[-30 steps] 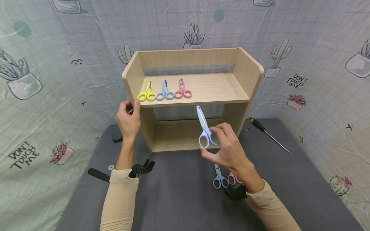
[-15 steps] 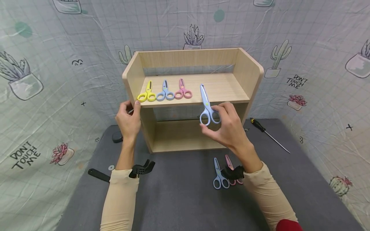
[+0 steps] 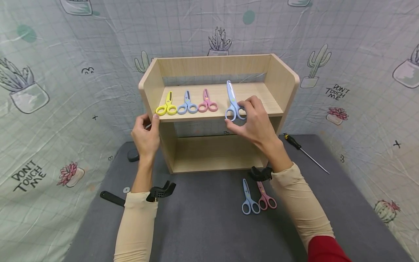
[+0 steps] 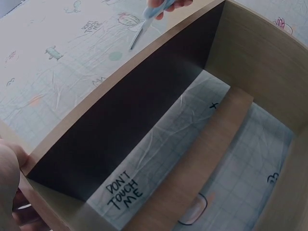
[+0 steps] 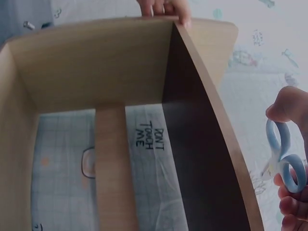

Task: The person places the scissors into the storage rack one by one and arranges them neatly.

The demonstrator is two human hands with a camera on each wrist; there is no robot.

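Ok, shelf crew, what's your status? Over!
Right hand pinching light-blue scissors at upper shelf, contact unclear. Left hand gripping left side panel. Three other scissors lined up leftward; nothing seems in the way.

R hand (image 5: 294, 108) grips lt-blue scissors (image 5: 277, 158) nr wood shelf (image 5: 96, 67).

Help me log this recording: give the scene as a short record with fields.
Left hand: grips the left edge of the wooden shelf unit
Right hand: holds pale-blue scissors by the handles
Upper shelf, left to right: yellow scissors, blue scissors, pink scissors
Table, right side: another blue pair, another pink pair, screwdriver
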